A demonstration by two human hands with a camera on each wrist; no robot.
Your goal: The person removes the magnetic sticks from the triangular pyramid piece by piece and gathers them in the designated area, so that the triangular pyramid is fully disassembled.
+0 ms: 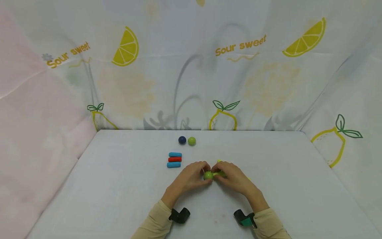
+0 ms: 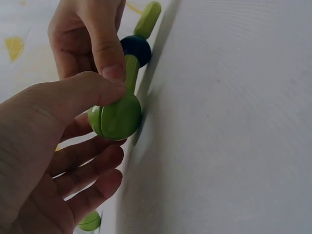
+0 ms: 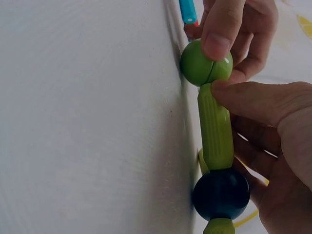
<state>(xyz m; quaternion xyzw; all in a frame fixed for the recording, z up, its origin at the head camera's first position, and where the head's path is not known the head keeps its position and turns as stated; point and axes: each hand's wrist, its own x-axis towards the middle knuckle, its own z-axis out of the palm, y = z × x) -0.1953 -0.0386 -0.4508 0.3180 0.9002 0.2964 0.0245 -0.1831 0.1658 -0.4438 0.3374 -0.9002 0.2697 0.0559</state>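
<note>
Near the middle of the table, my left hand (image 1: 191, 176) pinches a green ball (image 2: 119, 117) between thumb and fingers. My right hand (image 1: 234, 177) grips a ribbed yellow-green rod (image 3: 216, 131), its thumb tip close by the green ball. One end of the rod meets the ball. At its other end sits a dark blue ball (image 3: 221, 195), from which a further yellow-green rod (image 2: 147, 19) sticks out in line. In the head view, the right hand covers most of this chain of pieces.
Behind the hands, a loose dark blue ball (image 1: 182, 140) and a loose green ball (image 1: 192, 141) lie side by side. Left of the hands are a blue rod (image 1: 175, 154), a red rod (image 1: 174, 159) and a second blue rod (image 1: 173, 164) in a stack-like row. A printed cloth (image 1: 167, 83) hangs behind the table.
</note>
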